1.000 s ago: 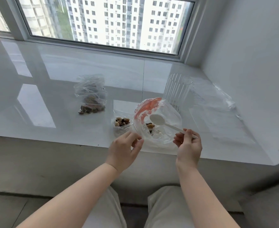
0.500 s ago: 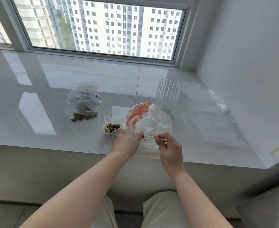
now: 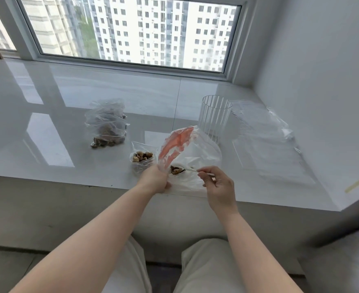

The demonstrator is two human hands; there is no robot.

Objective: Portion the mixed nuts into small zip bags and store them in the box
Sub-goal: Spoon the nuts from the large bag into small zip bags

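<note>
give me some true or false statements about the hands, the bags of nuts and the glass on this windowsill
1. The right hand pinches the handle of a white spoon that reaches into the big bag. True.
2. The left hand rests flat on the windowsill. False: it grips the edge of the big bag.
3. The ribbed glass lies on its side. False: it stands upright, beyond the big bag.
4. A small open bag with nuts sits just left of the big bag. True.
5. The pile of filled bags sits to the right of the glass. False: it lies well to the left.
</note>
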